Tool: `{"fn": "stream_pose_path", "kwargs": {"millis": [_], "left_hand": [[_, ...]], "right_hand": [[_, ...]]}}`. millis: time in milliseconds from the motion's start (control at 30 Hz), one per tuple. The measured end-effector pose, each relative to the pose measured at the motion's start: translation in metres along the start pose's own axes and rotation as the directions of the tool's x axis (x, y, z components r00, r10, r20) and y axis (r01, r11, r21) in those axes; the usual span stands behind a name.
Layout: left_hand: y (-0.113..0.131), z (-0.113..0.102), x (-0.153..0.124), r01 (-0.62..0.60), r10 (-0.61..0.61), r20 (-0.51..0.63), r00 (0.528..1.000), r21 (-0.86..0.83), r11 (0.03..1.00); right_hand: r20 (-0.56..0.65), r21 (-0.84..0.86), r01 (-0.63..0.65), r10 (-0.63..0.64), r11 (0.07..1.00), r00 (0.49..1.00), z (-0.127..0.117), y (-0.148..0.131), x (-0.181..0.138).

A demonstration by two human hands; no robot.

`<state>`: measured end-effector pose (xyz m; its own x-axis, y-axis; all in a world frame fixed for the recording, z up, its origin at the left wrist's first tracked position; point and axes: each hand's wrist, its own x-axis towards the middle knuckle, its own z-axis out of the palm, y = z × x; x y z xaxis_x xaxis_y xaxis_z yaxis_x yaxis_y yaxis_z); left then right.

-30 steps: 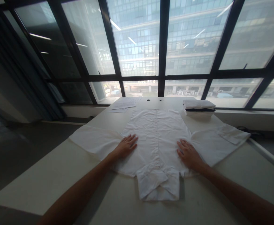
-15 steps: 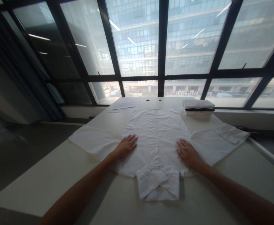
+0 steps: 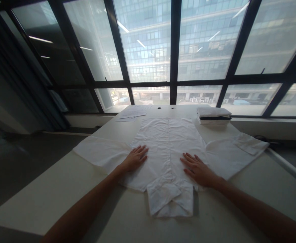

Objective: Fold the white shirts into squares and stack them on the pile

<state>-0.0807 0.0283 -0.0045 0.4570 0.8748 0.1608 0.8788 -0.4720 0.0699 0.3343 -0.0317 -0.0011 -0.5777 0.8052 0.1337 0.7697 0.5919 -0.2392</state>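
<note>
A white long-sleeved shirt (image 3: 160,135) lies spread front side up, its collar toward me and its hem toward the window. Both sleeves stretch out sideways, and a line of buttons or placket runs down the middle. My left hand (image 3: 135,158) rests flat on the left chest area, beside a pocket outline, fingers extended. On the other side of the placket, my right hand (image 3: 197,168) lies flat on the cloth with fingers spread. Neither hand grips the fabric. Soft wrinkles show across the shirt's body.
The shirt is on a white table (image 3: 49,189). At the far right stands a stack of folded clothes (image 3: 214,116), mostly white with a dark layer. Sheets of paper (image 3: 132,113) lie at the far left. Large windows (image 3: 148,44) rise behind the table; a dark curtain (image 3: 23,74) hangs left.
My right hand has slid left across the shirt, closer to the placket. My left hand has stayed in about the same spot, and the shirt looks unchanged.
</note>
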Motion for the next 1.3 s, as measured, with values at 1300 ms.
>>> {"fn": "stream_pose_path", "kwargs": {"millis": [1300], "left_hand": [[0.022,-0.012,0.009,-0.027,0.031,0.094,0.995,-0.049,0.998]], "right_hand": [[-0.207,-0.212,-0.395,0.354,0.894,0.912,0.008,0.032,0.004]]}}
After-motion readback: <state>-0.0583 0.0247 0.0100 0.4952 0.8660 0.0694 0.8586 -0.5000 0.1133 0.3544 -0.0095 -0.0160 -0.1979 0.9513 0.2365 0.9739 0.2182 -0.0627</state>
